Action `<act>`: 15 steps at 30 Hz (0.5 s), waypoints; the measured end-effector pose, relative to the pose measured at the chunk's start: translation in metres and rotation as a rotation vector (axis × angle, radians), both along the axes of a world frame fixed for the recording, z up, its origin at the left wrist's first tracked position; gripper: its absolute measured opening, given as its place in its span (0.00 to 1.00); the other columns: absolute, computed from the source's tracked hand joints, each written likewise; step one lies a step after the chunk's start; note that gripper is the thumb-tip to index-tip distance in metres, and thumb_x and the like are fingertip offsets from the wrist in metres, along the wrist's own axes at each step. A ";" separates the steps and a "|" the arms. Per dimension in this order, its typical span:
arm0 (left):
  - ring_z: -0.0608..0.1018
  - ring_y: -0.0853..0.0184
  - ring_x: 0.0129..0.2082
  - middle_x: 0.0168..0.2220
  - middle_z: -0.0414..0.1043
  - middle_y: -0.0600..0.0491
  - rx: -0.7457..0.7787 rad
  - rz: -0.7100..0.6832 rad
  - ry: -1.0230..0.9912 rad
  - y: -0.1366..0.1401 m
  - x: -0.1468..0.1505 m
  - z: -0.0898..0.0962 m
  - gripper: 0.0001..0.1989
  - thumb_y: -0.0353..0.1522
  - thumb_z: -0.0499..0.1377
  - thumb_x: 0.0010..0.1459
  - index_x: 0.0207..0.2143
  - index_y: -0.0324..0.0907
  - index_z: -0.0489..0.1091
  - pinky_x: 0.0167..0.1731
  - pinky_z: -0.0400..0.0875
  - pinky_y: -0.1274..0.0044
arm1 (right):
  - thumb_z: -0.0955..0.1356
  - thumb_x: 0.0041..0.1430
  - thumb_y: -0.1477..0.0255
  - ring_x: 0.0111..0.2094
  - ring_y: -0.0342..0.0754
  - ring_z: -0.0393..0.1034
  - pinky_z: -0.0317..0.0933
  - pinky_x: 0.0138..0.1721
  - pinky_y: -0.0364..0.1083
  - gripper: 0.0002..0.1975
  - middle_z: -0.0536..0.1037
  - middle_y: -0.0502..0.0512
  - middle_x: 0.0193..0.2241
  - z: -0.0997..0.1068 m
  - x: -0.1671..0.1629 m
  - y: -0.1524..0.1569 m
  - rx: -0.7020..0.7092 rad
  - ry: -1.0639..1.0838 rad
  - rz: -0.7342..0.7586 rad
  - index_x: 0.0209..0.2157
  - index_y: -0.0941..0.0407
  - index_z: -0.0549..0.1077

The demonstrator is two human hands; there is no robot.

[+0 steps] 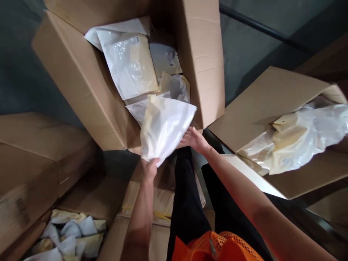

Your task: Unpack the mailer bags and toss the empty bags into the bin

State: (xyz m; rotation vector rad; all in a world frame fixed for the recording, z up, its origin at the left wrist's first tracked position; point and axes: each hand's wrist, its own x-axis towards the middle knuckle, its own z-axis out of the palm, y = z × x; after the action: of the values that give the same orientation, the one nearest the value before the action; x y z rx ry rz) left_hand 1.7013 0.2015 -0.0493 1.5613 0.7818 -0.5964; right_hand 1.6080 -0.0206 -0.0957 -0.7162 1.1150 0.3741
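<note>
Packet, white, one: left hand clamps its lower corner; right hand, fingers outstretched, lies beside its right edge, contact unclear. Carton beyond: holds more packets.

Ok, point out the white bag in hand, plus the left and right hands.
White bag (166,125): head view, middle of its face.
Left hand (150,169): head view, mid-hand.
Right hand (197,140): head view, mid-hand.

Dim corners | sheen — held white bag | dark shadow — floor | left carton blurred
</note>
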 end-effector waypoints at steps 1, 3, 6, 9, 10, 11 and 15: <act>0.77 0.47 0.51 0.39 0.78 0.51 0.001 -0.060 0.001 0.012 -0.005 0.013 0.19 0.22 0.68 0.34 0.34 0.44 0.77 0.57 0.70 0.61 | 0.66 0.54 0.44 0.56 0.60 0.70 0.69 0.52 0.59 0.36 0.70 0.59 0.59 0.002 0.009 0.002 0.050 -0.049 -0.041 0.59 0.50 0.65; 0.76 0.44 0.53 0.43 0.78 0.48 0.009 -0.251 -0.039 0.030 -0.007 0.035 0.23 0.25 0.71 0.33 0.38 0.44 0.78 0.60 0.67 0.59 | 0.61 0.55 0.40 0.55 0.62 0.70 0.68 0.52 0.61 0.39 0.74 0.60 0.54 0.005 0.025 0.006 0.072 -0.126 -0.036 0.58 0.51 0.66; 0.72 0.44 0.59 0.51 0.76 0.45 0.042 -0.619 -0.189 0.041 -0.003 0.062 0.22 0.31 0.72 0.41 0.43 0.44 0.79 0.64 0.61 0.59 | 0.61 0.55 0.39 0.55 0.64 0.68 0.66 0.54 0.62 0.40 0.78 0.61 0.47 0.011 0.042 0.004 0.012 -0.144 -0.010 0.59 0.53 0.67; 0.72 0.47 0.59 0.50 0.77 0.45 0.014 -0.796 -0.219 0.028 -0.005 0.085 0.17 0.36 0.69 0.51 0.45 0.46 0.80 0.63 0.62 0.60 | 0.59 0.53 0.35 0.55 0.65 0.68 0.63 0.56 0.63 0.45 0.79 0.61 0.45 0.023 0.056 -0.005 -0.072 -0.174 -0.063 0.60 0.53 0.67; 0.72 0.48 0.59 0.51 0.77 0.46 -0.028 -0.781 -0.176 0.019 -0.010 0.091 0.17 0.38 0.67 0.54 0.46 0.47 0.79 0.63 0.62 0.61 | 0.55 0.53 0.32 0.55 0.65 0.68 0.63 0.57 0.63 0.48 0.79 0.61 0.44 0.029 0.059 -0.008 -0.093 -0.192 -0.075 0.59 0.54 0.67; 0.72 0.49 0.59 0.52 0.77 0.47 -0.089 -0.724 -0.106 0.008 -0.016 0.096 0.18 0.41 0.66 0.56 0.48 0.48 0.78 0.62 0.64 0.62 | 0.50 0.52 0.30 0.55 0.65 0.68 0.62 0.57 0.63 0.52 0.79 0.62 0.43 0.035 0.063 -0.009 -0.104 -0.209 -0.076 0.59 0.55 0.68; 0.77 0.52 0.53 0.46 0.78 0.47 -0.405 -0.209 0.262 -0.059 -0.043 0.116 0.22 0.52 0.65 0.53 0.41 0.47 0.78 0.54 0.73 0.62 | 0.42 0.56 0.33 0.54 0.64 0.69 0.62 0.57 0.60 0.56 0.79 0.64 0.37 0.057 0.073 0.000 -0.117 -0.203 0.035 0.52 0.62 0.74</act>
State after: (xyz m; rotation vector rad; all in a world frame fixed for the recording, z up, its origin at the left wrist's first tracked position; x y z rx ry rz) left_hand 1.6578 0.1423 0.0668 1.2094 0.6437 -1.0598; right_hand 1.6813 -0.0211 -0.0391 -0.8582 0.9380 0.2608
